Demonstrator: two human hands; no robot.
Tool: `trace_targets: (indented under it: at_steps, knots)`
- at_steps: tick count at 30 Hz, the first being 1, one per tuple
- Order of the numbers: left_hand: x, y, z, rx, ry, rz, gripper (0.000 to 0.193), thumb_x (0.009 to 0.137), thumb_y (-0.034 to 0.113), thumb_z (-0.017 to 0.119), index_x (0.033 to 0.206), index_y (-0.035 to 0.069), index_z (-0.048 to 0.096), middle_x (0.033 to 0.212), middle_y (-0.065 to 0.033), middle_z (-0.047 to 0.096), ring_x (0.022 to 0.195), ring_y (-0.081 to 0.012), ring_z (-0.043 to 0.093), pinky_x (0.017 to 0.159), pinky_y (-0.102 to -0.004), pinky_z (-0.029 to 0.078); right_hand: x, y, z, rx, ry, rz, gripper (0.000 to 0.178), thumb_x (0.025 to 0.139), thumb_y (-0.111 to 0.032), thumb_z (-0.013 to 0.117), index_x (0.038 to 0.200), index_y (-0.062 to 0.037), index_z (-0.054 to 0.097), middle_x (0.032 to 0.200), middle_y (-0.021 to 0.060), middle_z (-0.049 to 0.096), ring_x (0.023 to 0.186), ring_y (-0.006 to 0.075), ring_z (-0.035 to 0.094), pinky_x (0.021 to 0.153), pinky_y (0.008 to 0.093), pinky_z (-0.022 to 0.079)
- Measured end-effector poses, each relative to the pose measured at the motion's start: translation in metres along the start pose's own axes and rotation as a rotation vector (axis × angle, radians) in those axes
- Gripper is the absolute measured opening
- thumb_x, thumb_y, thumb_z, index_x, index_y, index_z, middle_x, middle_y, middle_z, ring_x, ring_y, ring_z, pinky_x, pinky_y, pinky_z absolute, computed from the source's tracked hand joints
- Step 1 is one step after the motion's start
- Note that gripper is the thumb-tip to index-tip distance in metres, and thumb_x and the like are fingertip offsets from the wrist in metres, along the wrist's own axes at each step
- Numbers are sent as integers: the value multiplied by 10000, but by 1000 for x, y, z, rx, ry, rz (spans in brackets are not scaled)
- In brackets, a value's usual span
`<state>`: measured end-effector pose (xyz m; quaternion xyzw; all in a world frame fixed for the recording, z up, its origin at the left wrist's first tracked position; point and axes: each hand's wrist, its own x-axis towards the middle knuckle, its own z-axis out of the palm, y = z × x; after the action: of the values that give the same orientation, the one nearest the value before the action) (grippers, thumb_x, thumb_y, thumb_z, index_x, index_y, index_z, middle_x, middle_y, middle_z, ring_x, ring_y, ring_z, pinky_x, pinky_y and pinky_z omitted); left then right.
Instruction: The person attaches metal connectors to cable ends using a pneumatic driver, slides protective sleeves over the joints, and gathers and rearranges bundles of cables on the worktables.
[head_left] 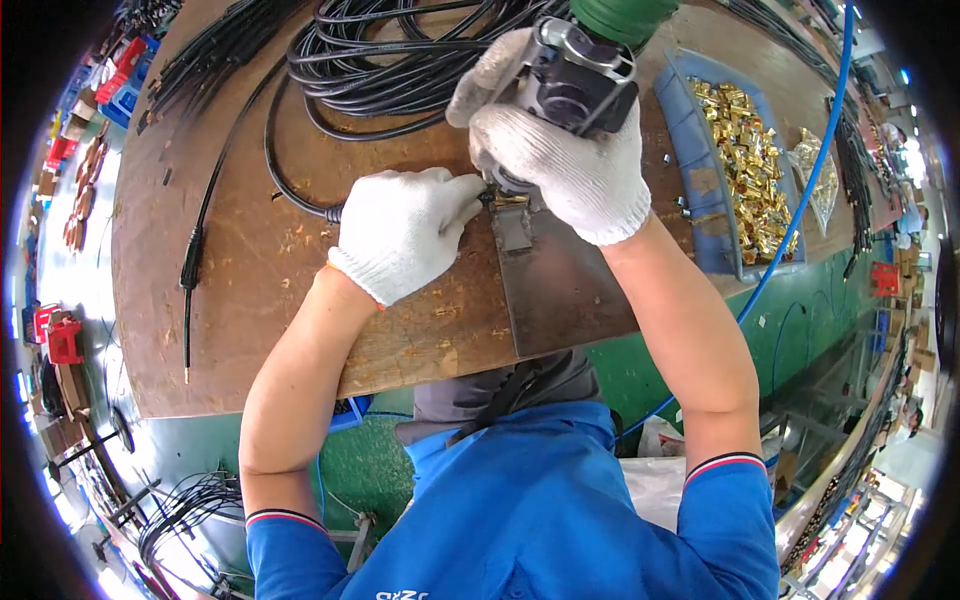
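Observation:
My left hand [400, 230], in a white knitted glove, is closed round the end of a black cable [285, 190]. Its thumb and finger pinch the tip, and most of that end is hidden in the glove. A power tool with a green body [622, 18] and a grey-and-black head [582, 85] is gripped by my gloved right hand [575, 170]. The lower part of the tool meets the cable tip, where a small brass-coloured fitting [510, 200] partly shows. Just below lies a small grey metal block [515, 228] on a dark plate [565, 285].
A blue bin [697, 165] of brass fittings [745, 150] stands at the right, beside a clear plastic bag [815, 180]. Coiled black cable [370, 70] lies at the back. Another cable [190, 265] runs down the left. A blue hose [790, 245] crosses the right side.

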<state>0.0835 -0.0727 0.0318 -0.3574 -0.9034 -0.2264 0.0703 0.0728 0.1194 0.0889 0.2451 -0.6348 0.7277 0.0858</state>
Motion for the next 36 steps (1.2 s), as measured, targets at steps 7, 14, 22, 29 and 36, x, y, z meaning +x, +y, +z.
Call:
trace_targets:
  at_steps: [7, 14, 22, 29, 36]
  knots:
    - [1, 4, -8, -16, -8, -8, 223, 933, 188, 705, 1137, 142, 779, 916, -137, 740, 801, -371, 727, 718, -463, 578, 1, -42, -15, -76, 293, 104, 87, 942, -66, 742, 947, 13, 706, 875, 132, 753, 715, 218, 739, 603, 353, 592]
    - [-10, 12, -41, -137, 79, -20, 273, 908, 125, 709, 1173, 123, 773, 821, -162, 706, 761, -372, 713, 688, -453, 561, 20, -99, -159, -285, 546, 203, 189, 918, -230, 764, 989, -55, 773, 856, 59, 743, 732, 150, 686, 671, 326, 552]
    - [-11, 14, -40, -288, 122, -45, 227, 889, 127, 740, 1106, 89, 794, 854, -168, 737, 766, -380, 720, 696, -438, 575, -17, -78, -269, -700, 636, 590, 251, 880, -177, 823, 1048, -72, 670, 778, 13, 668, 599, 113, 588, 533, 294, 453]
    - [-10, 12, -41, -287, 83, -88, 195, 903, 162, 747, 1070, 78, 801, 862, -184, 748, 775, -378, 734, 708, -431, 588, -27, -61, -264, -2018, 597, 334, 630, 881, -361, 832, 1404, -63, 648, 1175, 224, 739, 1074, 368, 720, 981, 414, 543]
    - [-10, 10, -44, -351, 59, -146, 222, 912, 167, 742, 1105, 71, 794, 890, -190, 749, 820, -381, 743, 727, -429, 593, -34, -52, -56, -518, -7, 590, 377, 1041, -226, 693, 1351, -15, 648, 1154, 88, 738, 966, 137, 671, 867, 310, 549]
